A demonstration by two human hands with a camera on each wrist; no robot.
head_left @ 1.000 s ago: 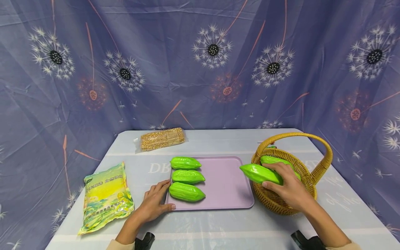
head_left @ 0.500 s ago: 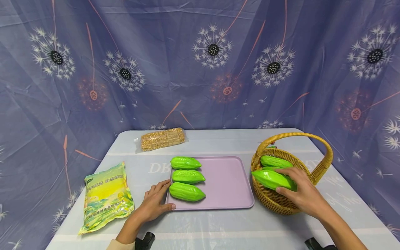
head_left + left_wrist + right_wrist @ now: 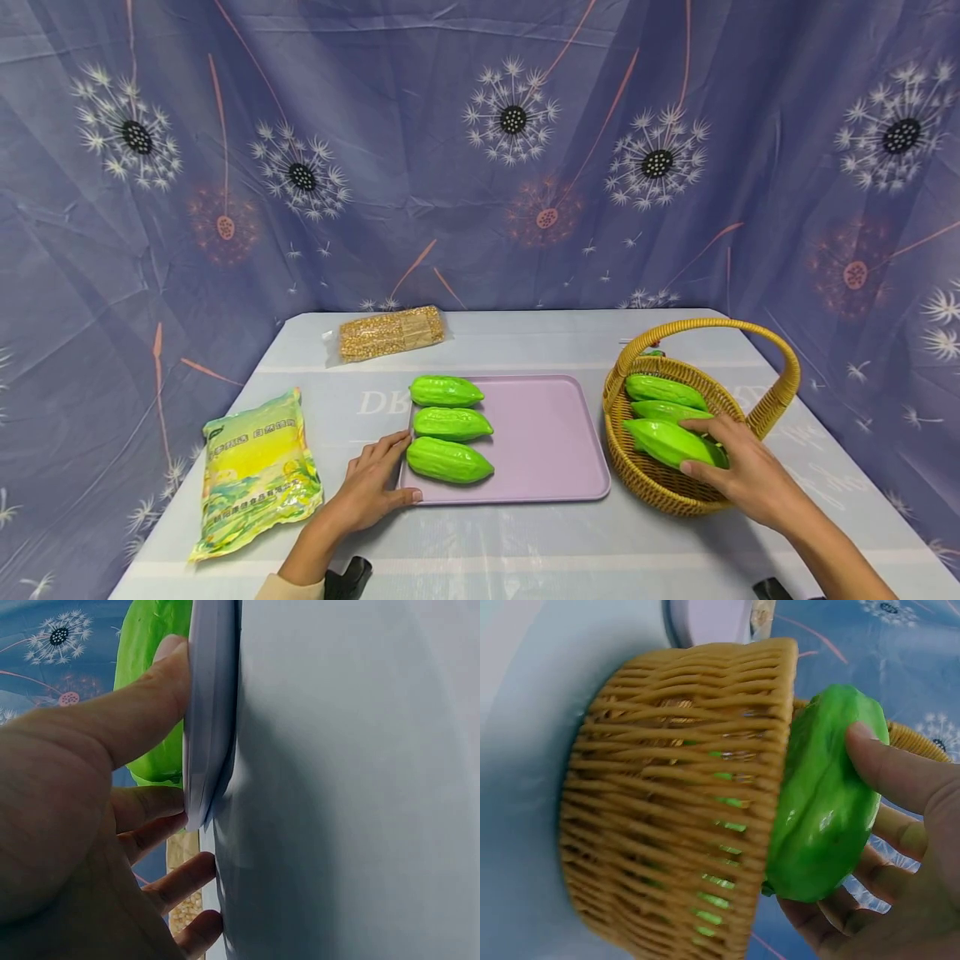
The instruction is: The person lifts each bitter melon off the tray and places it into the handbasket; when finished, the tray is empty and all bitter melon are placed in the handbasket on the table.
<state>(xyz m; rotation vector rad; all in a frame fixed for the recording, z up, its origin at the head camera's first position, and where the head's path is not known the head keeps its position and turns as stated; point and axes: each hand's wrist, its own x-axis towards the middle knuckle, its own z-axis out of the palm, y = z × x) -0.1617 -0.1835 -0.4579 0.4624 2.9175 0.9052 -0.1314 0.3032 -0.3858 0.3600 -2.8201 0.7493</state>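
Observation:
Over the wicker basket point(image 3: 652, 492), my right hand point(image 3: 750, 475) holds a green ridged bitter melon point(image 3: 669, 442) between thumb and fingers. In the right wrist view this bitter melon point(image 3: 821, 802) sits at the basket's rim, with the thumb on one side of it. Two more bitter melons point(image 3: 663, 389) lie behind it inside the basket. My left hand point(image 3: 369, 490) rests at the near left corner of the pink tray point(image 3: 540, 442), fingers spread along its edge; in the left wrist view the thumb lies against the rim. Three bitter melons point(image 3: 450, 461) lie in a row on the tray's left side.
A yellow-green printed bag point(image 3: 258, 475) lies at the table's left. Toward the back is a clear pack of corn kernels point(image 3: 390, 335). The basket's tall handle point(image 3: 783, 358) arches over its opening. A patterned curtain point(image 3: 420, 167) hangs behind the table.
My right hand has moved to the right with the bitter melon, from beside the tray's right edge to over the basket, and lower. The left hand and the tray stay where they were.

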